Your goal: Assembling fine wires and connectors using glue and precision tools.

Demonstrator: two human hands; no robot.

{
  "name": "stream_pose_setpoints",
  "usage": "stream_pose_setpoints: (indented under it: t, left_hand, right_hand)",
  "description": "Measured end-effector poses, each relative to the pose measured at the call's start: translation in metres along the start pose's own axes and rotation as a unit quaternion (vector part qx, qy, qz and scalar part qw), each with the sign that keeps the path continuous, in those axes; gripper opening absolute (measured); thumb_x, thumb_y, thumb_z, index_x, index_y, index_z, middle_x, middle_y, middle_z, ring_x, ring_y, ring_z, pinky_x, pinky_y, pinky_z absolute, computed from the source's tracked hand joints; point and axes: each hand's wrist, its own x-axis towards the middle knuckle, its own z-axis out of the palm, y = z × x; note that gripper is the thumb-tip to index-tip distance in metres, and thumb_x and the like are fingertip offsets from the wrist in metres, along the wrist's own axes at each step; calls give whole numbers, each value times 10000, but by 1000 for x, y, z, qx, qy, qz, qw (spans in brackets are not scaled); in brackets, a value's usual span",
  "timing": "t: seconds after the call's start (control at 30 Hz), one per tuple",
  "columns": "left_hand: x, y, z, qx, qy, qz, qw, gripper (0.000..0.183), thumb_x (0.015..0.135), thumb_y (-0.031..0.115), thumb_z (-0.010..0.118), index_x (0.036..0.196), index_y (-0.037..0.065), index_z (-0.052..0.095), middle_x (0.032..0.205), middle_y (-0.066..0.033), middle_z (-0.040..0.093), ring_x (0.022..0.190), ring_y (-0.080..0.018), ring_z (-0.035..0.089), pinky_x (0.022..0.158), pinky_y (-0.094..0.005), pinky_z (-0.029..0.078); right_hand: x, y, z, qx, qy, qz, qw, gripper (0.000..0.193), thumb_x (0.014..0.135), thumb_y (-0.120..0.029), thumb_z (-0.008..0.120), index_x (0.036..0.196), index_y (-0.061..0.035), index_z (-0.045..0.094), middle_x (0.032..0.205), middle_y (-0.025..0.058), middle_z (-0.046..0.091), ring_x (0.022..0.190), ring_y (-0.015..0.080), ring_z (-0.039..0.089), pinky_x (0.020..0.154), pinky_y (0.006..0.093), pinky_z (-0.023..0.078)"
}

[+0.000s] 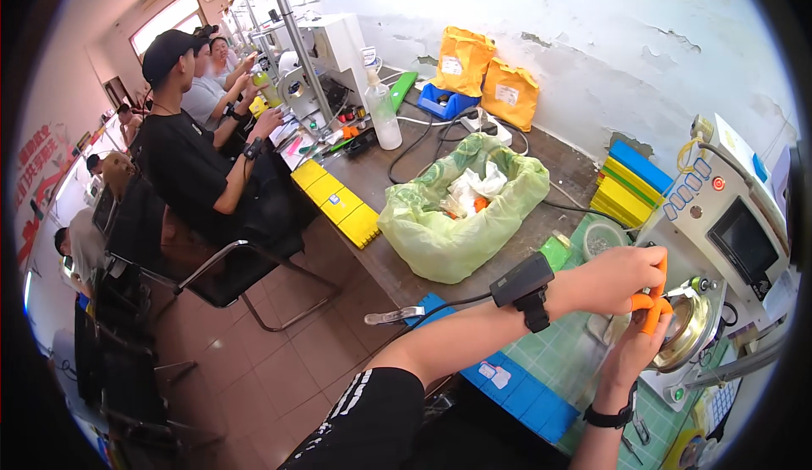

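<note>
My left hand (616, 280) and my right hand (634, 350) meet over the right side of the workbench. Orange finger cots (653, 311) cover some fingertips. Both hands have bent fingers pressed close together, and anything small between them is hidden. Just beyond them stands a grey benchtop machine (706, 208) with a dark screen and a red button. Its round, shiny, brass-coloured bowl (695, 335) is right beside my fingers. Under my forearms lie a green gridded mat (550, 347) and a long blue tray (526, 396).
A basket lined with a light green bag (457, 246) holds crumpled white scraps. Behind it are orange pouches (510, 94), a blue bin (448, 101) and a spray bottle (382, 115). Yellow and blue trays (630, 187) lean near the machine. A person in black (194, 144) sits leftward.
</note>
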Motion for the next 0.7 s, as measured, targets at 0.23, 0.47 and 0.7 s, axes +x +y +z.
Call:
stream_pose_setpoints:
  t: [0.23,0.47,0.7]
  left_hand:
    - [-32,8,19,10,42,70,997,127,897,104,760,911,48,646,1023,-100,617,996,-343,600,944,-476,469]
    - [-21,6,20,-182,78,0,980,135,907,29,761,976,-7,650,912,-132,692,816,-327,688,865,-421,554]
    - [-12,6,19,-259,58,-35,963,137,956,58,764,1000,-20,660,938,-108,736,873,-214,733,778,-337,566]
  right_hand:
    - [-41,-14,-1,24,-14,7,1000,243,1146,-156,463,1347,-44,544,1257,32,579,1185,134,561,1064,341,450]
    - [-48,-33,-14,283,-92,150,943,328,1158,-347,462,1351,-103,567,1213,-4,580,967,105,541,958,351,434]
    - [-79,-78,-110,33,-145,131,980,399,1150,-357,469,835,-114,474,732,7,427,627,127,422,592,302,368]
